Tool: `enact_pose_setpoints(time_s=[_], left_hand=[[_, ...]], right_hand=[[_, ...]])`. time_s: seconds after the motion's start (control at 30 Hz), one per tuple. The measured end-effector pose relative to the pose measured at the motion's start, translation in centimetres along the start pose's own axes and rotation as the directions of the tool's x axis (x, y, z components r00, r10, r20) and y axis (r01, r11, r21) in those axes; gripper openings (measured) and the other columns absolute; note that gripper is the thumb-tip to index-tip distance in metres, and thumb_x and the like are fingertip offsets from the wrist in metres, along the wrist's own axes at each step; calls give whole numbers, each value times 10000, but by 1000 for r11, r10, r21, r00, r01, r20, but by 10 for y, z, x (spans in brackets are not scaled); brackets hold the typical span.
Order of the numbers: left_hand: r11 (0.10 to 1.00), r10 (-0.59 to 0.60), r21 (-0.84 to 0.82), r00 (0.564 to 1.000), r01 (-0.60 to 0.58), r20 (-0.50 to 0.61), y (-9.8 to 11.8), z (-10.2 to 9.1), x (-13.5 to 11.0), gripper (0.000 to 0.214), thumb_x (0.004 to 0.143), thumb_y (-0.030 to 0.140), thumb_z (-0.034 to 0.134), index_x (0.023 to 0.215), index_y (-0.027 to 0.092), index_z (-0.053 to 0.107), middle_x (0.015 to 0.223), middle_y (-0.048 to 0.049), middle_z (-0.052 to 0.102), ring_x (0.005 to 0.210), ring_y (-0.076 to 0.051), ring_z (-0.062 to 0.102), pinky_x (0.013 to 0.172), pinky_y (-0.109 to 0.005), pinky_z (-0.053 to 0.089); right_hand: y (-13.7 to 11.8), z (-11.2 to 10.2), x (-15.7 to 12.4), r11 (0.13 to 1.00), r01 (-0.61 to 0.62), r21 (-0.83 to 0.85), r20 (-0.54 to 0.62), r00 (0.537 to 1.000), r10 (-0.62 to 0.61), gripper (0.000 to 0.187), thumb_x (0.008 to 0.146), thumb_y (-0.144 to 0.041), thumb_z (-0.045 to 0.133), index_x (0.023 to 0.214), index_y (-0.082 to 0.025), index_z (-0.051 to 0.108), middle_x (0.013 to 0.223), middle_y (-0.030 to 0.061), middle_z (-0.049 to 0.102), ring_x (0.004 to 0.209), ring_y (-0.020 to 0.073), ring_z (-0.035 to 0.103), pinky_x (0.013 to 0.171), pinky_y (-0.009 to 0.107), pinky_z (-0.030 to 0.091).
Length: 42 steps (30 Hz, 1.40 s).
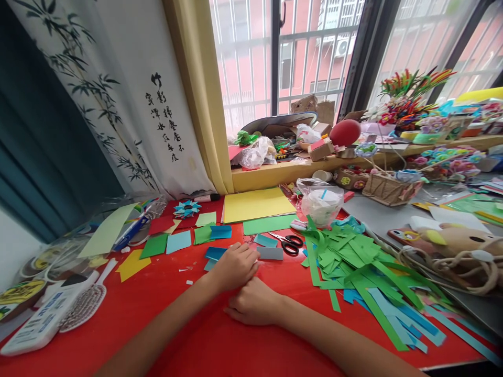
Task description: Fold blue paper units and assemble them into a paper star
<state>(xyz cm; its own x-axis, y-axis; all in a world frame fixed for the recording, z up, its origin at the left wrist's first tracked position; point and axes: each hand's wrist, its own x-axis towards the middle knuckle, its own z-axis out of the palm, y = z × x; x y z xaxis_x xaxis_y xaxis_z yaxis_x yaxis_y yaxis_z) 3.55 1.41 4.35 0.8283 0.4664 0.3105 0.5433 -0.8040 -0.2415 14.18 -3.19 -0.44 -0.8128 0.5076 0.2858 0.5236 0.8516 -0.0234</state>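
Note:
My left hand (238, 265) rests on the red tabletop with its fingers bent and close together. Just in front of it my right hand (255, 302) is closed, its knuckles near the left fingertips. Whatever the two hands may hold is hidden by the fingers. A dark blue paper piece (215, 253) lies beside the left hand, partly covered by it. Past the fingertips lie a grey-blue paper rectangle (271, 253) and a light teal one (266, 241). Black-handled scissors (291, 244) lie to the right of these, apart from both hands.
On the right is a heap of green paper strips (346, 251) with blue strips (408, 319). A bagged white cup (323, 204) and yellow sheets (257, 204) stand and lie behind. A folded blue star ring (187, 209) and hairbrush (87, 301) are left.

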Motion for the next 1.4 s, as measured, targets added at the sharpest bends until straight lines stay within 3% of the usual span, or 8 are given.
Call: enact_pose_setpoints(time_s=[0.13,0.27,0.4,0.5,0.6,0.73,0.9,1.4], left_hand=[[999,53,-1,998,-53,14,6,3,16,271,879,272,308,787,169,541,731,-55,580,785,-196,515,725,-334,352],[999,-11,-43,998,8,-67,9,-2,33,293,887,290,287,1048,159,493,898,-74,590,858,-185,520,755,-323,355],[1000,-5,24,1000,5,13,-24,-25,35,320,882,309,288,824,174,573,777,-64,573,797,-188,522,725,-321,361],[963,-270,16,962,270,-37,-80,-42,8,315,882,322,267,922,192,551,888,-58,588,863,-186,522,774,-308,372],[883,-469,36,880,467,75,-138,-41,-44,340,855,412,283,992,214,523,964,-53,596,906,-199,533,807,-312,383],[859,-512,102,833,502,212,-177,-17,-114,434,801,469,354,1092,173,485,1123,-108,546,1056,-257,479,885,-365,349],[866,-498,105,820,490,282,-187,5,-149,554,765,530,378,1175,162,435,1260,-118,447,1193,-273,356,977,-404,258],[879,-475,122,832,460,287,-192,17,-148,450,821,498,329,1088,185,513,1095,-96,582,1016,-218,533,860,-314,404]], right_hand=[[1,2,-1,1000,6,-6,-5,1000,-6,376,843,-339,374,673,-151,651,552,47,621,498,129,500,486,263,215],[0,-1,-1,1000,7,-29,7,1000,-7,361,843,-333,376,667,-153,636,561,42,630,490,132,521,480,258,217],[-1,-3,-1,1000,-10,-23,30,999,11,381,851,-342,360,635,-154,610,537,42,621,452,123,520,455,248,204],[-1,-3,-1,1000,-12,-25,37,999,13,389,856,-348,354,623,-151,596,510,45,606,446,118,514,457,245,212],[-1,-2,-2,1000,-13,-21,30,999,14,386,858,-355,362,614,-157,585,498,39,597,451,109,498,466,240,211],[0,-2,-2,1000,-3,-19,19,1000,4,380,858,-350,363,601,-157,566,492,35,591,447,104,484,464,252,175],[0,-3,-1,1000,-1,-14,18,1000,1,377,861,-343,358,586,-162,540,493,25,591,444,97,469,472,268,151],[-1,-1,-1,1000,-9,-5,31,999,10,366,859,-341,363,573,-165,510,479,12,577,440,91,449,477,268,147]])
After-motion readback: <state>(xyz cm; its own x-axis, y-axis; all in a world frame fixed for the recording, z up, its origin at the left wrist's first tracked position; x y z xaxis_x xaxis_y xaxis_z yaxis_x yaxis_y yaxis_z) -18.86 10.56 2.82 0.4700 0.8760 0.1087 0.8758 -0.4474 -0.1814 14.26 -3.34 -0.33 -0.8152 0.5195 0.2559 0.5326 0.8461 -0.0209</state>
